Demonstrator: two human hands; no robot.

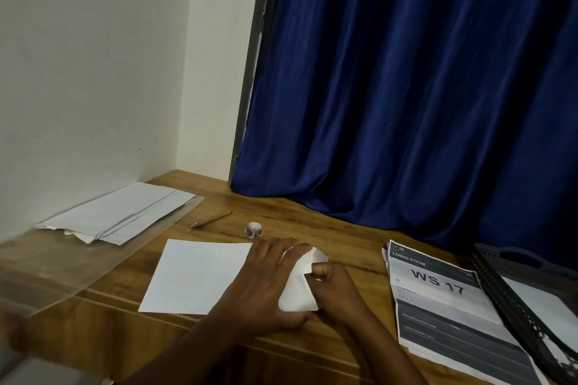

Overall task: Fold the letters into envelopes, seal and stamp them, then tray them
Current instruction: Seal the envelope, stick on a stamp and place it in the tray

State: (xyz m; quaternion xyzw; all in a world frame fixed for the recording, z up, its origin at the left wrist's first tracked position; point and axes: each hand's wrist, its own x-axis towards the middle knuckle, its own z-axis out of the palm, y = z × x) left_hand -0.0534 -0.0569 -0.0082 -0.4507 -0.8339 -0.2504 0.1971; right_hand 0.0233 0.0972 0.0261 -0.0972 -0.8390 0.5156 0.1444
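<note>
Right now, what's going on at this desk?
A person is folding a white sheet of paper on the wooden desk. The left hand presses the sheet flat while the right hand pinches its lifted right end. Envelopes wait at the back left; a dark tray sits at the right.

Left hand (266,284) lies flat; right hand (334,287) seemingly pinches, fingers curled.
</note>
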